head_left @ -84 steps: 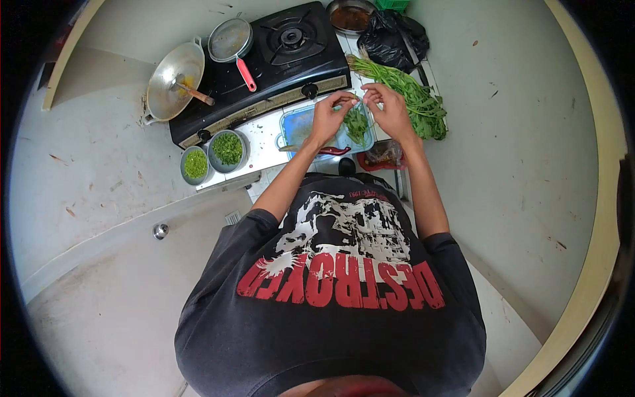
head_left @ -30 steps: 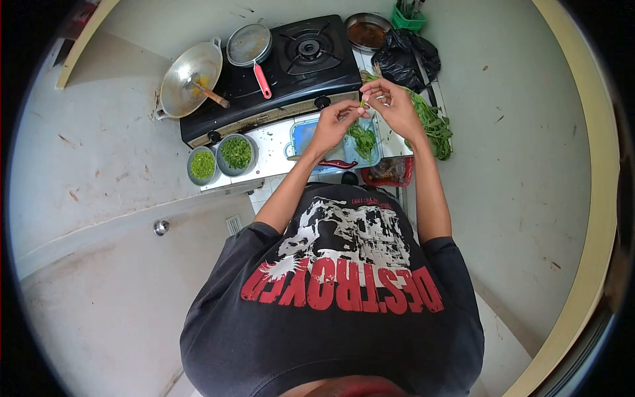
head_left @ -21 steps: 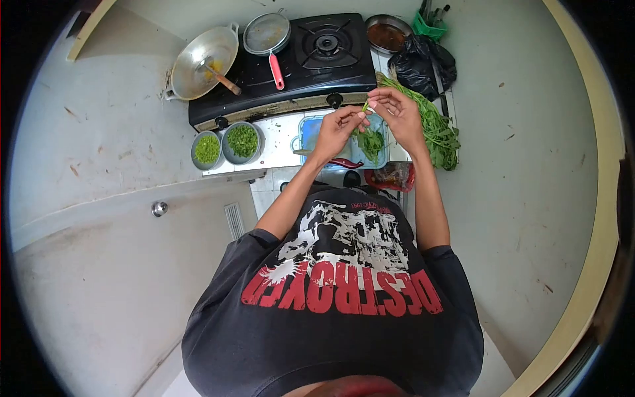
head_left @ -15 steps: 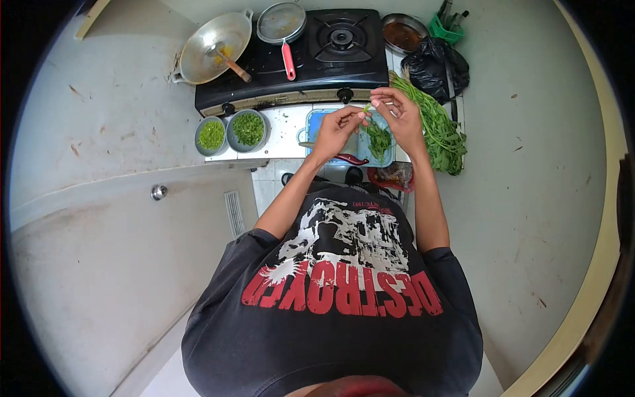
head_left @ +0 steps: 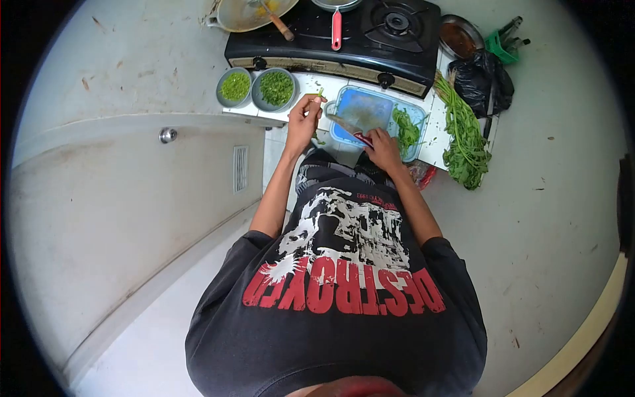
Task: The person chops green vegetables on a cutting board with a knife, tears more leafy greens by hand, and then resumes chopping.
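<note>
Pinched in the closed fingers of my left hand (head_left: 304,122) is a green stalk (head_left: 321,93), held left of the blue cutting board (head_left: 348,104). Some leaves hang below that hand. My right hand (head_left: 384,151) is wrapped round the dark red handle of a knife (head_left: 344,124), whose blade points left over the board's near side. Loose green leaves (head_left: 406,131) lie at the board's right end. Left of the board stand two grey bowls, one with pale green chopped pieces (head_left: 235,86), the other with darker chopped greens (head_left: 276,88).
Behind the board is a black gas stove (head_left: 317,59) with a wok (head_left: 241,16) and a red-handled strainer (head_left: 337,30). To the right are a bunch of leafy greens (head_left: 463,139), a black plastic bag (head_left: 486,79), a pan (head_left: 461,38) and a green basket (head_left: 501,49).
My hands have moved apart; the left went left with the stalk. My right hand came down and took hold of the knife that lay on the board. The view has shifted.
</note>
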`<state>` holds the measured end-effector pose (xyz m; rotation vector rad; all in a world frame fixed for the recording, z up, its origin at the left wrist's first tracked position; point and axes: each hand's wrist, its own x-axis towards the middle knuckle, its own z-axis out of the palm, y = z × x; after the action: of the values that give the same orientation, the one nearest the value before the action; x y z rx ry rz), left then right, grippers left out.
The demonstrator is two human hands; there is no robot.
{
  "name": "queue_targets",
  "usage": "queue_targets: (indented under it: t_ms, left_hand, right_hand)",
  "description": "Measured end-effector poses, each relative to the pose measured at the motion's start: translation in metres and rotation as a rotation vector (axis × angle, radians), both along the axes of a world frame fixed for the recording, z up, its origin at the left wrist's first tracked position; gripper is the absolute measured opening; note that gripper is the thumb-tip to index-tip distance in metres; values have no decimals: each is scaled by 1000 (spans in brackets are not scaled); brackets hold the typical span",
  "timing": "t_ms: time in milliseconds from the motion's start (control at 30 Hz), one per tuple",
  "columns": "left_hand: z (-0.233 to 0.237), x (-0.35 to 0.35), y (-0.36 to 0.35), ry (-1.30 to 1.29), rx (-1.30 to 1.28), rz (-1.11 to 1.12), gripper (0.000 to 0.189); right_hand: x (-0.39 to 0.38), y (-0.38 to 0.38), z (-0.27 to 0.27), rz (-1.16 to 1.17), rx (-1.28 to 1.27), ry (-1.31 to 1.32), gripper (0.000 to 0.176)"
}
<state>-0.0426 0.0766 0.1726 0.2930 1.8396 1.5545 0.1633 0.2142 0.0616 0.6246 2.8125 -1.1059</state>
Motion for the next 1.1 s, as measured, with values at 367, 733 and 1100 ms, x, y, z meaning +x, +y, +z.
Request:
queue_targets:
  t_ms: [367,733,1100]
  left_hand:
    - [-59,-15,-16,328,-121,-242,21]
    - [-144,-47,71,464,-163,-636,15]
    - [-171,-38,77,569,-37,-870,15]
  right_hand:
    - [30,-7,-28,-405,-353,137,28]
    - [52,-35,-13,-707,-162,22,22]
    - [1,-77,-15,-1085,-320,1,35]
